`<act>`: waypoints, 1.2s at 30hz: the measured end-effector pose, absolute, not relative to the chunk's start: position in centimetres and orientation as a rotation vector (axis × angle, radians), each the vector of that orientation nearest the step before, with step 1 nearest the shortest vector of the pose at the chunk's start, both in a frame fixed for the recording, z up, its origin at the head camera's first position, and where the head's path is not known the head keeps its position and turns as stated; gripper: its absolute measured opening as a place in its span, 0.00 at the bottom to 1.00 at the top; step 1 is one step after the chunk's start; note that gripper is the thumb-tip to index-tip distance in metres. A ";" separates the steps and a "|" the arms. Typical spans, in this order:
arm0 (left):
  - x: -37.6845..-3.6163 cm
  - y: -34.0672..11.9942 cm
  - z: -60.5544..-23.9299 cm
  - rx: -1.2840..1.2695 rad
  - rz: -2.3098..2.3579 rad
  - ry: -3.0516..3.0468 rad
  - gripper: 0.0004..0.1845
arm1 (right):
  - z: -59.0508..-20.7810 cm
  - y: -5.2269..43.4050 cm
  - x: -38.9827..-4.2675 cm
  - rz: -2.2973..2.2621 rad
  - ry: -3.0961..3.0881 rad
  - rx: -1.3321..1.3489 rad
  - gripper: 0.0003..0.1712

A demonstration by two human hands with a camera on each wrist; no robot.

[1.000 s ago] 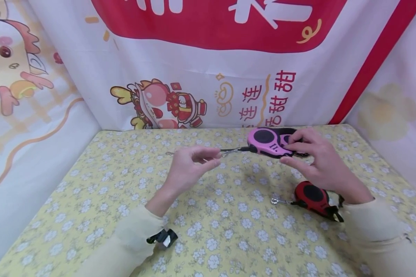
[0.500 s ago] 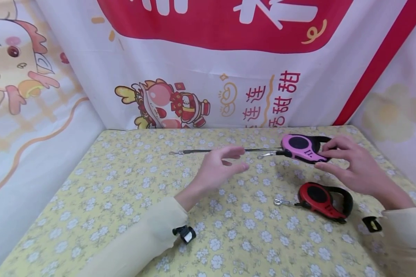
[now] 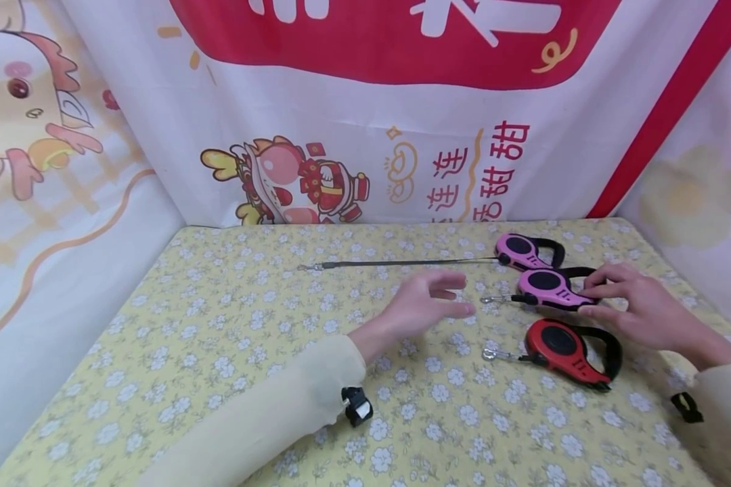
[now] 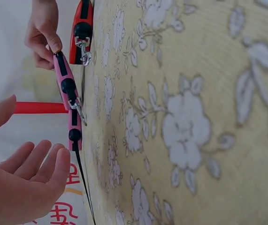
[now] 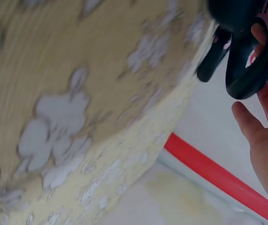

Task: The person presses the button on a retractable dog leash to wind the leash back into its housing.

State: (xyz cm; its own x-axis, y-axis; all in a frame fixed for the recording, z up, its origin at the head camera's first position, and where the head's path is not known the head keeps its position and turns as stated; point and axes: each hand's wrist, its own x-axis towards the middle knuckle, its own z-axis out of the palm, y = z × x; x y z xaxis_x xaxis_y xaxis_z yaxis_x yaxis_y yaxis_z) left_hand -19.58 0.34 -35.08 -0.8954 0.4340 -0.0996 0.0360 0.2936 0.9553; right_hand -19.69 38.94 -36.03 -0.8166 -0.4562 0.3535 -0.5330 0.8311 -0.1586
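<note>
Since half a second ago the right hand [image 3: 639,308] has drawn the near pink retractable leash [image 3: 548,289] toward the person, between the far pink leash [image 3: 520,251] and the red leash [image 3: 563,352]; fingertips pinch its handle. Set it flat, clip clear of its neighbours; the floral tablecloth [image 3: 219,352] leaves room leftward, its right edge near. The left hand [image 3: 426,308] hovers open, holding nothing.

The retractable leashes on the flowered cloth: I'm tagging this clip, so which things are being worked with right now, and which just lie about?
In hand:
- near pink leash, its handle pinched by the right hand
- left hand, open, holding nothing, just short of that leash's clip

Lying about:
- far pink leash, cord pulled out across the cloth
- red leash
- flowered tablecloth
</note>
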 end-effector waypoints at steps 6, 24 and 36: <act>-19.4 1.2 -35.5 0.454 1.501 2.262 0.34 | -36.2 39.9 -21.0 0.302 -2.851 0.768 0.11; -21.1 -6.1 -35.1 0.386 1.646 2.281 0.28 | -33.2 39.8 -23.2 0.765 -3.114 0.370 0.21; -24.1 -14.2 -35.3 0.123 1.638 2.422 0.28 | -33.5 37.9 -27.5 1.089 -3.187 0.277 0.33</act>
